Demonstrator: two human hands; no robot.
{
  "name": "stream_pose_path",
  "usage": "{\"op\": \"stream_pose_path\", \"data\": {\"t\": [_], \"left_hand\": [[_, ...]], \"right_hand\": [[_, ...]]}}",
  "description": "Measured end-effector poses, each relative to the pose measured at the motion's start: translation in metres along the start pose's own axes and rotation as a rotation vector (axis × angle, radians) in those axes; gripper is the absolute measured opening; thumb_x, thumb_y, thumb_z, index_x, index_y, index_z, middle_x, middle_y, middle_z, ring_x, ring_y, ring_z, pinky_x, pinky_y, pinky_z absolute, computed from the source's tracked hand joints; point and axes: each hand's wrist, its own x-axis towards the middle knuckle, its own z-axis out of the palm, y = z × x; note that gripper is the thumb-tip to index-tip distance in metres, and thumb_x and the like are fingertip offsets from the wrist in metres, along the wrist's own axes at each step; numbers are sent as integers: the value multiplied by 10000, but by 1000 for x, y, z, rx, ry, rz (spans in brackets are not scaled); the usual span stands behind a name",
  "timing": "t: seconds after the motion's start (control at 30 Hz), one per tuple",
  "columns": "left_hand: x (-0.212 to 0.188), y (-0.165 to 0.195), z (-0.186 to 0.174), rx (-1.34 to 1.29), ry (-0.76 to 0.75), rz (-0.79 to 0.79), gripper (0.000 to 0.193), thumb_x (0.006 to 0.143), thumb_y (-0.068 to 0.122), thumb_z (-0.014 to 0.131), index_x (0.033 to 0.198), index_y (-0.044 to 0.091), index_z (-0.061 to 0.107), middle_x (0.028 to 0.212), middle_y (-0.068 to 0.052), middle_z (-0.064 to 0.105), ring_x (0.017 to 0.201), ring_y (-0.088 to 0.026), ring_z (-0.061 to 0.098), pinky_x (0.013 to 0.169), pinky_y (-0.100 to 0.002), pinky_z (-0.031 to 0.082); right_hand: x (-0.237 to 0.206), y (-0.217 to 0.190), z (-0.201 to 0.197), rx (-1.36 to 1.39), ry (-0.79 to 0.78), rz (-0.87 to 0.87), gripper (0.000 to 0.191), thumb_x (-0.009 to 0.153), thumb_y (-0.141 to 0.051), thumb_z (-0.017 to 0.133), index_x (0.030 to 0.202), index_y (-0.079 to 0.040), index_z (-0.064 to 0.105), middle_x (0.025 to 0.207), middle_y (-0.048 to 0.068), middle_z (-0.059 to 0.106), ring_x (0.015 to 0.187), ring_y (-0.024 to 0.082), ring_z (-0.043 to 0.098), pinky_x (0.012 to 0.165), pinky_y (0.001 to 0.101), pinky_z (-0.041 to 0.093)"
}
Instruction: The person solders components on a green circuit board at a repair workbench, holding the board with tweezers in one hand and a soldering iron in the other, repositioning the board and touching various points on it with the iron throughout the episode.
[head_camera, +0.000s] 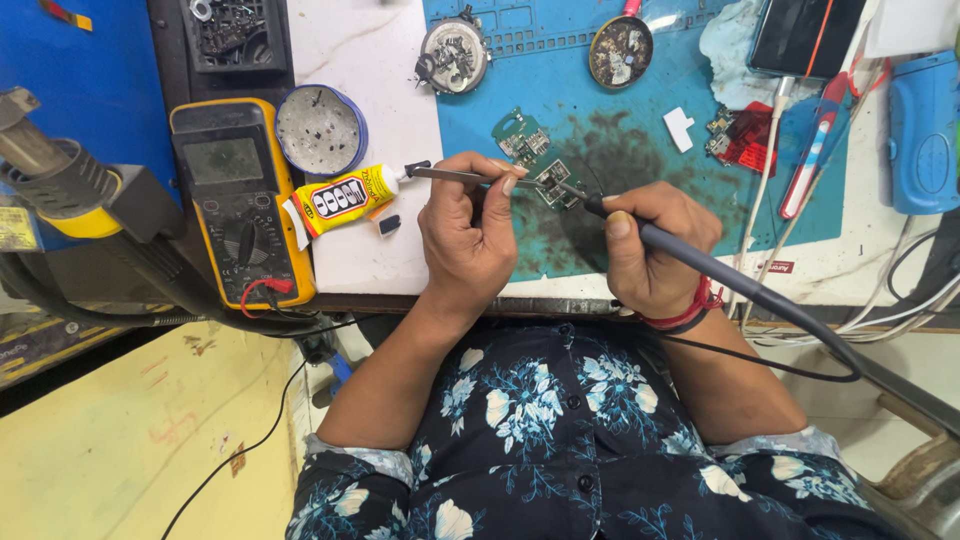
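Your left hand (468, 232) pinched metal tweezers (455, 175) with fingers pressed together; your right hand (650, 245) closed around a soldering iron (700, 262), its tip on the green circuit board (532, 158) lying on the blue mat (640, 120). The tweezer tips were hard to make out. A round tin (320, 130) held small dark bits.

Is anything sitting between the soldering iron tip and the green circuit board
Nothing visible does. The soldering iron in the right hand reaches the green circuit board directly; the left hand holds tweezers alongside it.
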Motion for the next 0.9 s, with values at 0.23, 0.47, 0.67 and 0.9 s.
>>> {"op": "stream_pose_path", "data": {"t": [0.23,0.47,0.67,0.9], "left_hand": [[-1,0,0,-18,-26,19,150,1088,-29,588,1196,25,499,1091,-93,722,870,-50,633,765,-209,528],[0,-1,1,-6,-23,51,149,1107,-33,582,1212,32,498,1107,-95,719,919,-64,674,800,-202,548],[2,-1,0,-6,-21,10,150,1091,-32,584,1199,25,496,1090,-95,723,898,-57,647,782,-211,532],[2,0,0,12,-20,9,149,1086,-30,588,1191,26,499,1084,-90,726,881,-54,648,765,-207,531]], "right_hand": [[3,-4,1,-10,-2,4,118,1080,-115,631,997,-34,610,862,91,668,660,228,618,610,331,461],[7,-4,1,-14,-10,21,115,1066,-111,646,986,-29,634,806,95,637,676,239,610,600,333,450],[7,-4,2,-20,-10,26,107,1060,-103,647,981,-32,632,812,94,642,680,243,619,598,335,457],[7,-3,2,-9,-9,-8,102,1065,-96,647,997,-33,607,840,96,662,684,242,623,603,334,468]]}}
